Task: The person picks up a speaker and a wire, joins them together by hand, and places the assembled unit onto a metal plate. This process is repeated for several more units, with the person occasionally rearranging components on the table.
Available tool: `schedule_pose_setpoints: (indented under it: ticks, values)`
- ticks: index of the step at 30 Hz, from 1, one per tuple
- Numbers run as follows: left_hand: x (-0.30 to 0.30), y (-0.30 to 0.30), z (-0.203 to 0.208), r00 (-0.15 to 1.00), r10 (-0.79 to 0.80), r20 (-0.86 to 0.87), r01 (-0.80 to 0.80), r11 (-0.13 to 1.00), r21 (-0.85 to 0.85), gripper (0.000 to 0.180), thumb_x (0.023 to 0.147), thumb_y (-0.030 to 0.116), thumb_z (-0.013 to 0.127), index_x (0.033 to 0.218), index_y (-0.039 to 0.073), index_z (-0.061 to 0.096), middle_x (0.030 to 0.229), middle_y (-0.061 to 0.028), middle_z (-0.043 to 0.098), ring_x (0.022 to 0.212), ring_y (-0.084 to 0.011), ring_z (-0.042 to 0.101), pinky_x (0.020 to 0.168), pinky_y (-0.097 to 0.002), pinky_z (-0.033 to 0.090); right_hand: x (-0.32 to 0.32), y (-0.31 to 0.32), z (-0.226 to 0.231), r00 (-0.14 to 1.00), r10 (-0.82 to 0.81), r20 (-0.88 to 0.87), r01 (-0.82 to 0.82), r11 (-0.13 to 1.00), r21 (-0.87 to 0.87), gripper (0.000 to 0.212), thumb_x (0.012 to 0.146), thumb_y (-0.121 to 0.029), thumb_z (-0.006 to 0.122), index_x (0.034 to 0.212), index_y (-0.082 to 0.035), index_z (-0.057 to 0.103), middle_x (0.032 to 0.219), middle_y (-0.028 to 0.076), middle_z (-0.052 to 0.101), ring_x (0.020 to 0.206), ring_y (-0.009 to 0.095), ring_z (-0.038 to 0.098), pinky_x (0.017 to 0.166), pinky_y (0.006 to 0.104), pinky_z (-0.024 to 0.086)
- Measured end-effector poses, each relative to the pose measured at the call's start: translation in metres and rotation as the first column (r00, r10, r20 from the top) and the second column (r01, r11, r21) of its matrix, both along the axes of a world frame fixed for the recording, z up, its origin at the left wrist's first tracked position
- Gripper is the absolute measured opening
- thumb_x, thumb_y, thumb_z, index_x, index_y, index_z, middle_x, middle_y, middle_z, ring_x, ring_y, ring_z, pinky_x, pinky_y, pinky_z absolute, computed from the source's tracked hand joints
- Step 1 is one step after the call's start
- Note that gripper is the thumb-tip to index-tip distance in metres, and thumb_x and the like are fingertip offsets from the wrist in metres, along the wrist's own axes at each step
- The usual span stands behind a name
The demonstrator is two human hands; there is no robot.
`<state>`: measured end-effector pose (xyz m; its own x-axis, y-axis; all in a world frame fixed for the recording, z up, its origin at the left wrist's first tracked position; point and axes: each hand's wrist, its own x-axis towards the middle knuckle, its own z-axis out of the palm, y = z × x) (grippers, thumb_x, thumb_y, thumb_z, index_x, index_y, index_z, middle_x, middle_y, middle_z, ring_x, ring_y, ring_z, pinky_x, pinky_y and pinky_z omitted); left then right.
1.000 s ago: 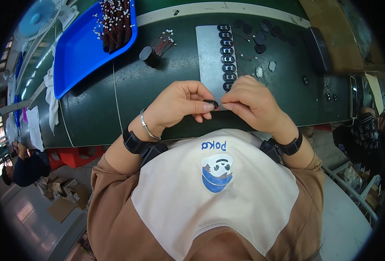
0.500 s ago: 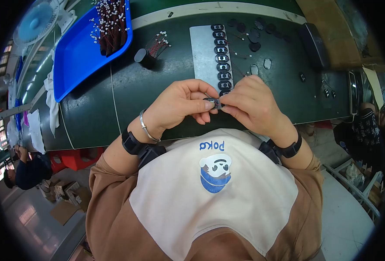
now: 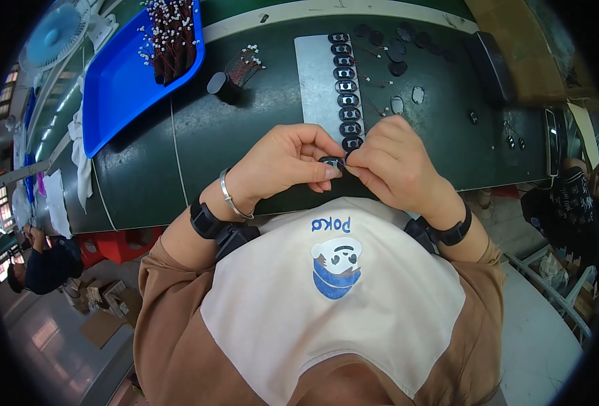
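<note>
Between the thumb and fingers of my left hand (image 3: 291,161) is a small black oval speaker (image 3: 330,161) with a silvery middle. My right hand (image 3: 395,159) is closed in a pinch just at the speaker's right end; whatever its fingertips hold is hidden by them. Beyond both hands, a pale metal plate (image 3: 317,81) lies on the table, with a column of similar oval speakers (image 3: 347,101) along its right edge. Thin red wires with white ends (image 3: 378,82) lie to the right of that column.
A blue tray (image 3: 113,111) with bundled wires (image 3: 172,47) stands far left, near a black cylinder (image 3: 224,88) and loose wires (image 3: 248,63). Right of the plate lie black discs (image 3: 397,68) and silvery oval rings (image 3: 418,95). A black box (image 3: 490,68) and cardboard (image 3: 519,47) stand far right.
My right fingertips have shifted slightly right and down. My left thumb sits lower, and more of the held speaker's face shows. The nearest speaker in the column is less covered.
</note>
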<state>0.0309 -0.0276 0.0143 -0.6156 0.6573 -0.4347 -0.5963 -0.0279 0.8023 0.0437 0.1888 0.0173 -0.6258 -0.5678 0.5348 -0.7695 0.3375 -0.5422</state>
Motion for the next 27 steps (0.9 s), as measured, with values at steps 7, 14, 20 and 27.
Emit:
schedule_pose_setpoints:
  ticks: [7, 14, 20, 27]
  values:
    - [-0.0001, 0.0015, -0.0005, 1.0, -0.005, -0.01, 0.005, 0.999, 0.034, 0.016, 0.08, -0.002, 0.065, 0.095, -0.002, 0.059, 0.082, -0.0092, 0.065, 0.067, -0.0121, 0.064, 0.061, -0.0227, 0.054, 0.0015, -0.0013, -0.0021, 0.999, -0.001, 0.047, 0.002, 1.0, -0.024, 0.018, 0.063, 0.001, 0.069, 0.078, -0.004, 0.059, 0.068, 0.008, 0.053, 0.063, 0.025, 0.051, 0.065, 0.0361, 0.041]
    - [-0.0006, 0.0025, -0.0011, 1.0, -0.018, -0.01, 0.018, 0.999, 0.032, 0.015, 0.08, 0.0, 0.064, 0.094, -0.002, 0.059, 0.082, -0.01, 0.066, 0.066, -0.0115, 0.064, 0.06, -0.0218, 0.053, 0.0027, -0.0016, -0.0032, 0.999, -0.011, 0.049, 0.013, 0.999, -0.044, 0.018, 0.063, 0.001, 0.069, 0.077, -0.004, 0.059, 0.067, 0.008, 0.052, 0.063, 0.024, 0.051, 0.064, 0.0353, 0.04]
    - [0.0005, 0.002, -0.001, 1.0, -0.012, -0.023, 0.013, 0.999, 0.033, 0.013, 0.08, 0.0, 0.064, 0.093, -0.001, 0.059, 0.081, -0.0102, 0.066, 0.066, -0.0111, 0.063, 0.059, -0.0213, 0.053, 0.0029, -0.0001, -0.0056, 1.0, 0.002, 0.027, -0.001, 0.999, -0.048, 0.019, 0.063, 0.0, 0.071, 0.079, -0.005, 0.061, 0.067, 0.006, 0.053, 0.062, 0.023, 0.051, 0.062, 0.0348, 0.04]
    - [0.0013, 0.0029, -0.001, 0.999, 0.026, 0.02, -0.028, 0.997, 0.075, 0.012, 0.081, -0.001, 0.062, 0.092, -0.001, 0.058, 0.079, -0.01, 0.065, 0.063, -0.0111, 0.063, 0.057, -0.021, 0.052, 0.0042, 0.002, -0.0061, 0.999, -0.003, -0.032, 0.001, 0.999, -0.05, 0.023, 0.062, -0.004, 0.074, 0.082, -0.005, 0.064, 0.068, 0.005, 0.055, 0.064, 0.022, 0.052, 0.061, 0.0349, 0.041]
